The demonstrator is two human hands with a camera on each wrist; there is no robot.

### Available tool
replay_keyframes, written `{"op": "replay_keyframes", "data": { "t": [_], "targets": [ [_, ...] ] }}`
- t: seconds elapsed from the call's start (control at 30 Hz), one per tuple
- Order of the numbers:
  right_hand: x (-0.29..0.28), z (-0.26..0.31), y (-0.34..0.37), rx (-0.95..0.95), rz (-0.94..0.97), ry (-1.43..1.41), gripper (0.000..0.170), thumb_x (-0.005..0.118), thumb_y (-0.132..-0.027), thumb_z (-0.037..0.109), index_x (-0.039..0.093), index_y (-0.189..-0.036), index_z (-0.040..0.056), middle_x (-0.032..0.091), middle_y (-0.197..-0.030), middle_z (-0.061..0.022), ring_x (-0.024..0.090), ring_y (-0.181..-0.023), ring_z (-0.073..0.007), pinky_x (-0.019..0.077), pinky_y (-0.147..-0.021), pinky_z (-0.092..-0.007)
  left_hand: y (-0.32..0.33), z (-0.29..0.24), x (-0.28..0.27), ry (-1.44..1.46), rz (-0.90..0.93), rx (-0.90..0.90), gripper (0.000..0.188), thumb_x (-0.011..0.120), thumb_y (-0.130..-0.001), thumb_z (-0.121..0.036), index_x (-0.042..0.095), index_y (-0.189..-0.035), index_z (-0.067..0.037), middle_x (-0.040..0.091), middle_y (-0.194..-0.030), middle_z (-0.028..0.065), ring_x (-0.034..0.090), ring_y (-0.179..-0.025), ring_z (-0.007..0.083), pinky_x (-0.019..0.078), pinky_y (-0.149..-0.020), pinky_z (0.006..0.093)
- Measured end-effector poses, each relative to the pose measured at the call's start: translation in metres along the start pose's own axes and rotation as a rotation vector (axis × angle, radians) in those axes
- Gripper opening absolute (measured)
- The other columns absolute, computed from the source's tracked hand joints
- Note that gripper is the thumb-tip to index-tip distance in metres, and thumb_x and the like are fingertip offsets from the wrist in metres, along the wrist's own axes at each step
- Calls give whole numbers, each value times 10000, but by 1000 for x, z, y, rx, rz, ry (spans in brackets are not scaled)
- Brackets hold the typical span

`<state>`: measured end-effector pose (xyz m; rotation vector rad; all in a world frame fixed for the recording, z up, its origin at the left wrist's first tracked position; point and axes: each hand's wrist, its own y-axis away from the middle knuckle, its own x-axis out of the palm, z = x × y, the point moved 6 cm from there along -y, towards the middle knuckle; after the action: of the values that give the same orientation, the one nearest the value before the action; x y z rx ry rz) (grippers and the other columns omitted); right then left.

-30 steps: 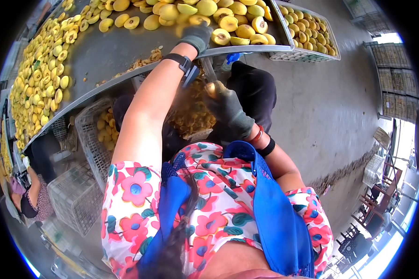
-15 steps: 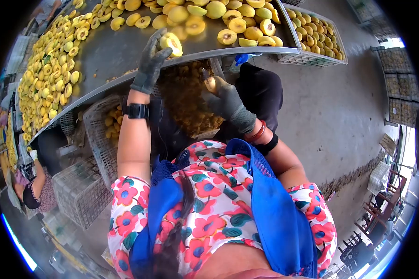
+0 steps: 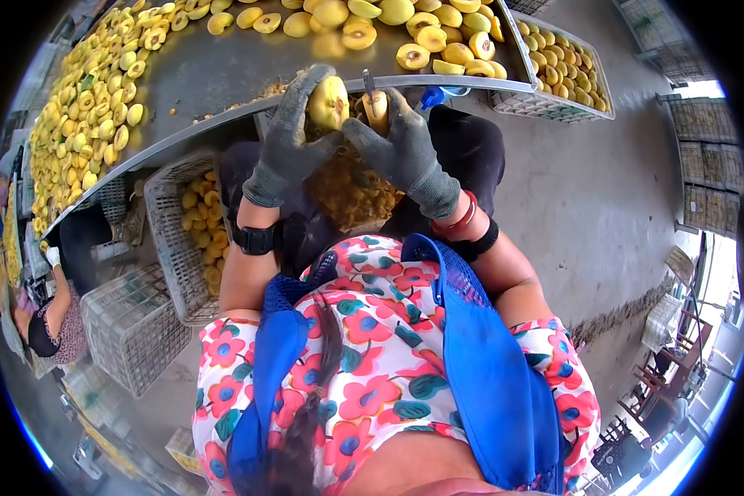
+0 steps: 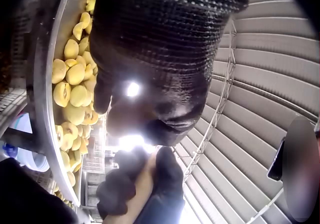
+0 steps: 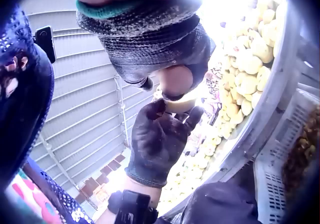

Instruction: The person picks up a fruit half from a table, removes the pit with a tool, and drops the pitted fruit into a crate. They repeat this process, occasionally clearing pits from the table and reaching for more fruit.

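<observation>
In the head view the gloved left hand [image 3: 293, 153] holds a yellow fruit [image 3: 329, 103] between thumb and fingers, just past the metal table's near edge. Close on its right, the gloved right hand [image 3: 407, 153] grips a knife [image 3: 369, 87] by its pale handle [image 3: 376, 112], blade pointing away from the body. Both thumbs nearly meet beside the fruit. The right wrist view shows the left hand [image 5: 162, 139] with the fruit [image 5: 181, 105] in its fingers, below the right hand [image 5: 155, 49]. Glare blurs the fruit in the left wrist view.
Halved and whole yellow fruits [image 3: 83, 124] lie on the metal table [image 3: 198, 78]. A crate of fruit [image 3: 554, 66] stands at its right end, another crate [image 3: 169, 240] below left. Scraps [image 3: 347, 194] lie between the knees. Another person [image 3: 54, 318] is at far left.
The left hand has come back from over the table, turned, and moved right with the fruit, now beside the right hand. The right hand has risen slightly, still gripping the knife.
</observation>
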<state>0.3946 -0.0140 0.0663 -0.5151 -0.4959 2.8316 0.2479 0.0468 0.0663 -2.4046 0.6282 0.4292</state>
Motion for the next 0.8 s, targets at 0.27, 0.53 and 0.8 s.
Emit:
{"op": "replay_keyframes", "data": {
  "t": [0.27, 0.53, 0.8],
  "targets": [
    [2, -10, -7, 149, 8, 76, 369, 688, -789, 256, 554, -1003, -13, 645, -812, -196, 650, -762, -295, 504, -668, -363, 10, -18, 10, -132, -15, 106, 717, 732, -650, -52, 428, -1298, -12, 490, -1280, 180, 470, -1217, 318, 379, -1035, 395],
    [27, -25, 18, 561, 152, -741, 291, 655, -845, 172, 568, -1069, 8, 617, -884, -27, 585, -741, -81, 493, -675, -245, 20, 0, 7, 155, -219, 79, 673, 759, -699, -62, 383, -1256, -9, 446, -1299, 172, 487, -1161, 257, 421, -988, 366],
    [3, -25, 1, -30, -127, 111, 327, 685, -763, 97, 541, -1044, 12, 616, -814, -67, 585, -714, -136, 497, -666, -296, 16, -3, 12, 21, -146, -258, 479, 647, -861, -132, 431, -1264, 13, 557, -1177, 145, 554, -1049, 194, 476, -864, 283]
  ]
}}
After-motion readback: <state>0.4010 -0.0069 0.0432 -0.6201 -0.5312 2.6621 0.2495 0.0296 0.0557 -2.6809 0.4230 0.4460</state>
